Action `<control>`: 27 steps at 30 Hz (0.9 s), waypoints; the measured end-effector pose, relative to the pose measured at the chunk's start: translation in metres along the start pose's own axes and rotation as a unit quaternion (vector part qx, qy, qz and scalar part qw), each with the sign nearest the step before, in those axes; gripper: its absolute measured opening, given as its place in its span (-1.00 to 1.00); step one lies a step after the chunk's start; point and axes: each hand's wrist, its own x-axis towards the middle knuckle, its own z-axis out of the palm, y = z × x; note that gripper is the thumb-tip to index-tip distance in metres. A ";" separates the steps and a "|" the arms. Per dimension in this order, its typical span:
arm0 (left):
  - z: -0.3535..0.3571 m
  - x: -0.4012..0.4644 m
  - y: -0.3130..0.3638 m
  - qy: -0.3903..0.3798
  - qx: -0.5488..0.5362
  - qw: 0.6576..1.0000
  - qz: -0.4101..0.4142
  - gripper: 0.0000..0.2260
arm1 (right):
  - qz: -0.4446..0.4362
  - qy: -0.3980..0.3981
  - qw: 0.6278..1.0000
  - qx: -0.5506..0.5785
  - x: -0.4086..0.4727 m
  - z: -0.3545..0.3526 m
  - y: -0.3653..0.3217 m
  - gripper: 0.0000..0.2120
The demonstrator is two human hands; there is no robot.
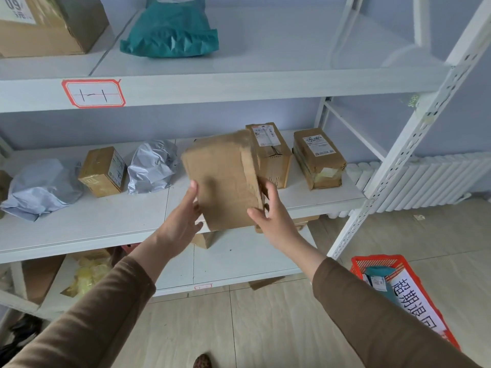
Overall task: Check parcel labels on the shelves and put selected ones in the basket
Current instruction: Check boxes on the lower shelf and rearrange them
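I hold a plain brown cardboard parcel in front of the middle shelf, tilted, with no label on the face turned to me. My left hand presses its lower left side and my right hand grips its lower right edge. Behind it on the shelf stand two labelled cardboard boxes. Further left lie a small box and two grey plastic mailers. The orange basket sits on the floor at the lower right, with a teal packet and a white sign inside.
The top shelf carries a teal bag and a large carton. A white slotted upright stands on the right, with a radiator behind it. The bottom shelf holds a yellow packet and cardboard pieces. The floor is tiled.
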 end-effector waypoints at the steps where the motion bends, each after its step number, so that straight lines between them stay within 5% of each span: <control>1: -0.002 0.001 -0.004 -0.004 -0.036 0.999 -0.008 -0.25 | -0.028 0.012 0.998 -0.052 -0.002 0.001 0.009 -0.38; 4: -0.002 0.002 -0.008 -0.020 -0.178 0.983 -0.042 -0.04 | -0.115 0.074 0.977 -0.163 -0.011 -0.001 0.026 -0.38; 7: 0.001 -0.001 -0.007 -0.051 -0.264 0.961 -0.063 -0.10 | -0.219 0.128 0.939 -0.231 -0.015 -0.006 0.035 -0.39; 15: -0.003 -0.006 -0.010 -0.042 -0.240 0.968 -0.059 -0.18 | -0.339 0.116 0.887 -0.291 -0.012 -0.018 0.041 -0.43; 18: 0.001 -0.005 -0.011 -0.053 -0.186 0.981 0.020 -0.23 | -0.249 0.114 0.934 -0.230 -0.017 -0.020 0.046 -0.32; 21: 0.010 -0.002 -0.014 -0.048 -0.076 0.991 0.102 -0.34 | -0.073 0.108 0.991 -0.021 -0.019 -0.014 0.036 -0.44; 24: 0.019 -0.002 -0.014 -0.051 -0.014 0.988 0.142 -0.30 | 0.039 0.104 0.976 0.186 -0.017 -0.011 0.020 -0.68; 27: 0.018 0.002 -0.018 -0.044 -0.002 0.988 0.151 -0.28 | 0.104 0.057 0.966 0.230 -0.015 -0.007 0.018 -0.68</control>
